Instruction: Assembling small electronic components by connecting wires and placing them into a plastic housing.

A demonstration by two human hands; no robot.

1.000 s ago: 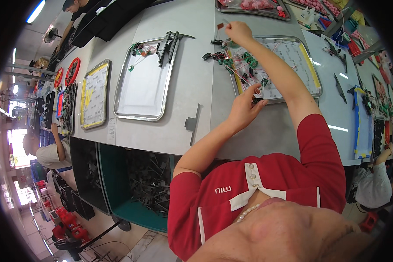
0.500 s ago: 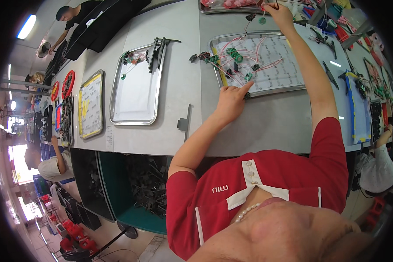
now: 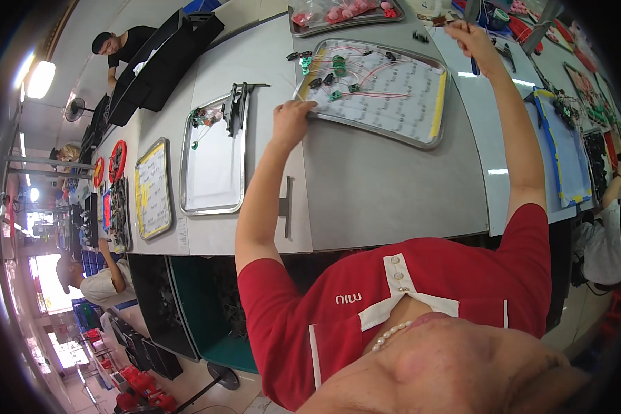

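Note:
At the near left corner of a metal tray (image 3: 443,114), my left hand (image 3: 292,125) has its fingers closed over the rim. The tray bears a white sheet with yellow edging and rows of small marks. Several small green circuit boards (image 3: 339,65) with black parts and thin red and white wires lie toward its left side. Farther right and beyond the tray, my right hand (image 3: 470,47) is raised with bent, closed fingers. What it holds, if anything, cannot be made out. A blurred dark piece (image 3: 420,37) shows between this hand and the tray.
To the left lie a second tray (image 3: 240,196) with boards and a black bracket (image 3: 234,114), a yellow-edged tray (image 3: 168,217) and a grey metal strip (image 3: 287,210). A tray of pink pieces (image 3: 345,17) stands at the back. Bins (image 3: 200,310) sit below; other people work nearby.
The tray has turned clockwise and sits farther left in view, with my left hand moved to its corner. My right hand has moved right, away from above the tray's far side.

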